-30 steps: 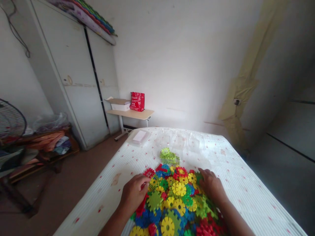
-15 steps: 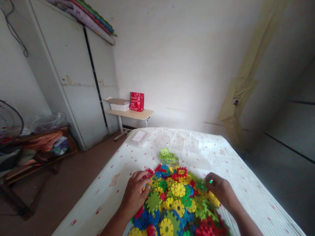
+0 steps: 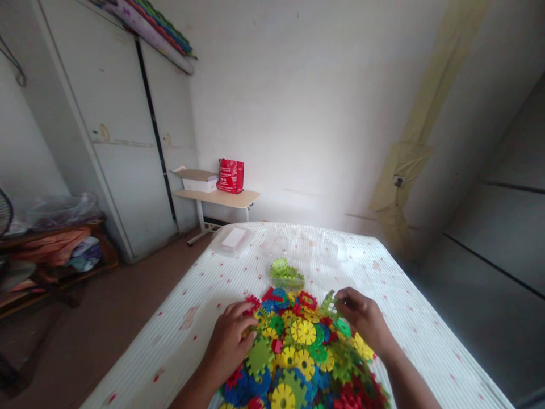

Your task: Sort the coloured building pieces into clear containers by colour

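Many pieces (image 3: 304,341) crowd the desk (image 3: 179,338) (clear box (image 3: 233,238) far left); right fingers (image 3: 349,296) pinch a green piece (image 3: 328,302); left fingers' (image 3: 244,322) hold unclear.

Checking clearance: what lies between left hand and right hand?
Head view: a heap of red, yellow, green and blue toothed plastic pieces lies between the left hand and the right hand.

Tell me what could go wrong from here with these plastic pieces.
The light-green piece at the right hand's fingertips might slip back onto the pile. 
The pile is loosely heaped, so the left hand at its edge could nudge pieces loose. 
The clear containers are faint against the white tablecloth and might get knocked.
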Tool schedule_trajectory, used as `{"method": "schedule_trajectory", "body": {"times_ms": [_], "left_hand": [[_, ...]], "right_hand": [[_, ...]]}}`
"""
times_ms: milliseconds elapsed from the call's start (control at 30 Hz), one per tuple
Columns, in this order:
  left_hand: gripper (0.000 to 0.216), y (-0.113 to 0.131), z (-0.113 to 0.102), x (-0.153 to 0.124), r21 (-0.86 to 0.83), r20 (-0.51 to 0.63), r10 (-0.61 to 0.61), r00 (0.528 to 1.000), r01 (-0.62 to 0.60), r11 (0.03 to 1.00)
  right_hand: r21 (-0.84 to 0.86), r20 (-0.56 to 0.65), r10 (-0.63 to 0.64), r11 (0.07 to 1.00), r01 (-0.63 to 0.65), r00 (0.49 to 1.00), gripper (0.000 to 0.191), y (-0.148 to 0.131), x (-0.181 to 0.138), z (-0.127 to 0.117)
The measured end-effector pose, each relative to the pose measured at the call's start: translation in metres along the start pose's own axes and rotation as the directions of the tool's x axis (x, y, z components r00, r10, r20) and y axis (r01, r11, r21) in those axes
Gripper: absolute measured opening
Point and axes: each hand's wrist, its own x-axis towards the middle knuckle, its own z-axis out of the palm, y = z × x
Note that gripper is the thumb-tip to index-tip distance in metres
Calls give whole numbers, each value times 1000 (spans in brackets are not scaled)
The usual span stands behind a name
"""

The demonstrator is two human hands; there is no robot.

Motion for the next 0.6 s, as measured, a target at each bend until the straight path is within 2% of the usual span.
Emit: {"method": "schedule_trajectory", "body": {"times_ms": [100,333,467,600], "left_hand": [[22,0,0,0,-2,-7,-3,1000,3,1000],[21,2,0,1,-4,-14,-3,1000,3,1000],[27,4,-1,1,-1,-4,-16,1000,16,1000],[30,5,-3,1,7,19,-39,999,38,999]], "right_hand": [[121,89,34,992,-44,995,13,2,-5,2],[297,84,47,952,-70,995,17,-5,-15,-6],[214,22,18,976,-22,1000,19,-15,2,2],[23,-101,-53,998,55,994,14,-27,39,22]]}}
